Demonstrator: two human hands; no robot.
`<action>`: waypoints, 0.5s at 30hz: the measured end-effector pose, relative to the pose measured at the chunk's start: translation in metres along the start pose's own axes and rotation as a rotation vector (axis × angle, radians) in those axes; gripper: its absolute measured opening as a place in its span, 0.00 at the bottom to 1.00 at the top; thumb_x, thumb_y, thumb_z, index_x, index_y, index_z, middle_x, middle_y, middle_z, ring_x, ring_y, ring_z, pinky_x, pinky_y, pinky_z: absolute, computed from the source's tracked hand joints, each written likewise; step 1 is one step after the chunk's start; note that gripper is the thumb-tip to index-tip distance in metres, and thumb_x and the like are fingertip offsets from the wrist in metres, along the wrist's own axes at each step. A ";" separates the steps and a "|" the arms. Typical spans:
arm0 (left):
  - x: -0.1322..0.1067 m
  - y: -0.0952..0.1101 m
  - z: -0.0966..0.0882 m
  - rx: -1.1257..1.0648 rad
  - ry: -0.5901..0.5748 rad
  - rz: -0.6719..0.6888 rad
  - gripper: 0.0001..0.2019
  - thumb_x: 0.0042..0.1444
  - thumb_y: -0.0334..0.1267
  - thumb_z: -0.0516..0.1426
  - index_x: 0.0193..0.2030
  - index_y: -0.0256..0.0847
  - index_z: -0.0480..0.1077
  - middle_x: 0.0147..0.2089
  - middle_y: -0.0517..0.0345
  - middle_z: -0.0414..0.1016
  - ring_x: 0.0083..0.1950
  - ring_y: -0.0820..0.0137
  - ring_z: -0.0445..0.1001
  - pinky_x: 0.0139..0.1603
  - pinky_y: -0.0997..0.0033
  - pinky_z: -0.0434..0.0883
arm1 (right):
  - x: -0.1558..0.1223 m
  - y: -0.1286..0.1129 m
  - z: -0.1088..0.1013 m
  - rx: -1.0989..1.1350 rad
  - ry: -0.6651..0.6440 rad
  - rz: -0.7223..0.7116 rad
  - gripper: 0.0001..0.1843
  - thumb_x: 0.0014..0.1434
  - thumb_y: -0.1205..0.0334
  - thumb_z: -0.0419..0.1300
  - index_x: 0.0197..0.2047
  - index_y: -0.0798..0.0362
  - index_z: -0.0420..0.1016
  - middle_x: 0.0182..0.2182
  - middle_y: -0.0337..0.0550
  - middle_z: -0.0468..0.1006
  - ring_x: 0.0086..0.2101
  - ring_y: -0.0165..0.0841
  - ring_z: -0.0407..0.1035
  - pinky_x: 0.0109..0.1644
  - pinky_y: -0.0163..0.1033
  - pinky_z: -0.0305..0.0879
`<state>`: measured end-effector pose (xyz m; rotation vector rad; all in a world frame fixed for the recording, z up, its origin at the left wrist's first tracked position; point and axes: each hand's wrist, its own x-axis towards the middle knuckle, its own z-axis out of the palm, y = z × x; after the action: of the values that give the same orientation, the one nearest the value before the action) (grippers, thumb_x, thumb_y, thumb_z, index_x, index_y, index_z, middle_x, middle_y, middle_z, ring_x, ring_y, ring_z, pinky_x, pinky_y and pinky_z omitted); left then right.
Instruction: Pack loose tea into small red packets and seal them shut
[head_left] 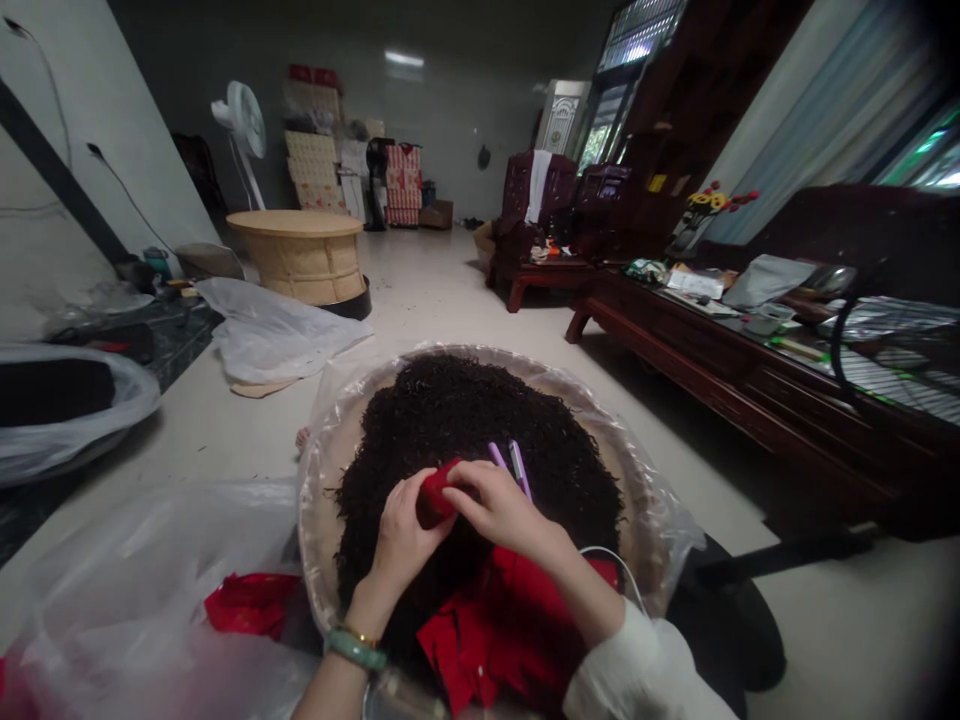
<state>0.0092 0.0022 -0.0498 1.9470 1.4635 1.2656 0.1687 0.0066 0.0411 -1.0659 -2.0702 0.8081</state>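
Note:
A round tray (322, 470) lined with clear plastic holds a big heap of dark dried tea leaves (465, 410). Over its near side my left hand (401, 540) grips a small red packet (435, 495) from the left. My right hand (499, 510) pinches the packet's top and also holds a purple scoop-like tool (516, 462) that sticks up past the fingers. A pile of flat red packets (495, 625) lies under my right forearm on the tray's near edge. A green bangle sits on my left wrist.
More red packets (251, 602) lie under a clear plastic bag (127, 590) at the left. A long dark wooden table (757, 370) with clutter runs along the right. A round woven drum (304, 250), a standing fan (244, 125) and another plastic sheet (270, 335) lie beyond.

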 end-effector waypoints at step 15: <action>-0.012 -0.002 0.001 -0.220 0.128 -0.053 0.26 0.51 0.44 0.61 0.56 0.42 0.61 0.54 0.45 0.73 0.54 0.59 0.74 0.55 0.55 0.70 | -0.017 -0.009 0.006 -0.490 0.020 -0.159 0.04 0.59 0.62 0.60 0.38 0.52 0.74 0.39 0.52 0.71 0.39 0.41 0.64 0.41 0.47 0.66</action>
<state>0.0082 -0.0083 -0.0566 1.7028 1.3602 1.4827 0.1677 -0.0133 0.0402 -1.1297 -2.3633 0.2091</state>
